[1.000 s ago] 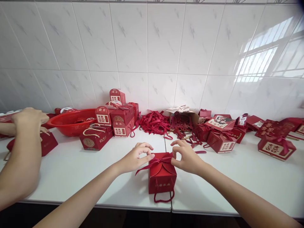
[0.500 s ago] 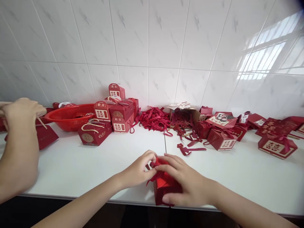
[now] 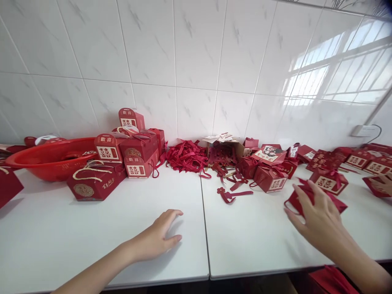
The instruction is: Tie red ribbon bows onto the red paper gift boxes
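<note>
The left hand (image 3: 159,239) lies palm down on the white desk (image 3: 101,228) close to its front edge, just left of the seam between the two desk tops; its fingers are loosely spread and it holds nothing. The right hand (image 3: 318,220) is out toward the right end of the desk, open, with fingers stretched over a small red box (image 3: 295,201) whose ribbon flaps stick out either side; the fingertips touch the box but do not close round it. Just behind that box stands a red gift box (image 3: 329,181) tied with ribbon and marked with a cream label. At the far right edge another person's hand (image 3: 382,183) rests on a flat red piece (image 3: 371,184). Toward the middle, a loose ribbon strip (image 3: 229,194) lies on the desk, with a tilted red carton (image 3: 269,179) beside it. Along the back edge by the tiled wall sit a heap of ribbons (image 3: 186,155) and an open cardboard box (image 3: 225,143). Further left is a stack of red boxes (image 3: 134,147), a rope-handled box (image 3: 92,181) in front of it, and a red basin (image 3: 52,157) near the left end.
</note>
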### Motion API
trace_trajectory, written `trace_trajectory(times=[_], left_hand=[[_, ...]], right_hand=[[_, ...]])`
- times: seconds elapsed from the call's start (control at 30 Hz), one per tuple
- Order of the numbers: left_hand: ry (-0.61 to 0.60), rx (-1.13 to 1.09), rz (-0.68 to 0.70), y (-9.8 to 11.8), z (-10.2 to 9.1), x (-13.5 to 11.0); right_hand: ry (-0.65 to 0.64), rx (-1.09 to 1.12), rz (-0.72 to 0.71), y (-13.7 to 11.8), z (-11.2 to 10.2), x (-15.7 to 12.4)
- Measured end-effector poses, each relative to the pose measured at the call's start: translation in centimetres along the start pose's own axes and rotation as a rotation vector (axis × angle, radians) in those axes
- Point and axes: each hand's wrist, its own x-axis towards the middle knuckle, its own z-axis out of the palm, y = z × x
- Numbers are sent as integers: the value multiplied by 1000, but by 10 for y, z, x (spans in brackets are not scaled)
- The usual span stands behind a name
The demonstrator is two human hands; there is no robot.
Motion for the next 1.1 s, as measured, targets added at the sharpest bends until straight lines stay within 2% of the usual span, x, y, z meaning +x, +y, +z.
trace_trajectory(times=[0.07,0.17,0.23,0.33,0.4,0.47,0.57,0.63,0.67,0.73,0.83,0.93,1.03,1.1], left_hand=[[16,55,8,-4,4,4],[14,125,22,-4,11,6],[1,167,16,-5,15,3],[14,228,-6,-17,17,0],[120,296,-73,-33,11,0],[337,418,-188,-50,-7,2],[766,644,-348,-71,-52,4],[1035,688,-460,-80,-83,0],[1119,681,-494,-83,-95,-2],[1177,661,-536,-89,-107,-8],[1159,599,-566,-98,-104,-16],[1213,514,-624,-113,-103,-20],[1287,439,-718,-133,-119,-21],[1287,431,-708,-145,-131,-20]], right_hand=[[-90,74,-164,-24,6,2],[-345,211,-349,-74,27,7],[-452,282,-347,-103,46,14],[-445,311,-278,-132,74,28],[-421,325,-282,-143,86,34],[-402,350,-302,-148,94,37],[-375,385,-293,-150,102,34],[-360,398,-259,-149,108,31],[-354,403,-240,-148,110,30],[-344,413,-218,-147,115,28],[-344,433,-222,-147,120,27],[-353,441,-221,-147,122,26],[-358,446,-217,-146,123,26],[-355,452,-215,-146,123,26]])
